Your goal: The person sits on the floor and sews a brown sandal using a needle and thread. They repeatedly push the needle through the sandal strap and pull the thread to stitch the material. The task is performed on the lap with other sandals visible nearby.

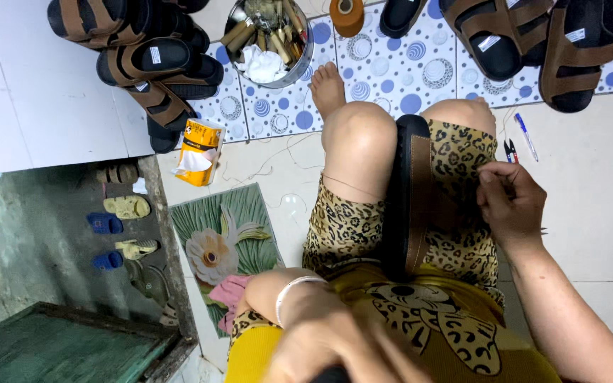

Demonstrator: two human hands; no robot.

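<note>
A black and brown sandal (409,198) stood on edge between the person's knees at frame centre, long axis running top to bottom of the frame, one end toward the bare foot (327,86) above, the other toward the lap. The right hand (510,204), centre right, was closed, fingers pinched at the sandal's right side; what it pinched was too small to tell. Forearm ran down to the lower-right corner. The left hand (335,340), bottom centre, was blurred, wrist with a white bangle, fingers curled over something dark; grip unclear. Scissors (510,150) and a pen (525,136) lay on the floor just above the right hand. Finished sandals (154,60) sat piled upper left.
</note>
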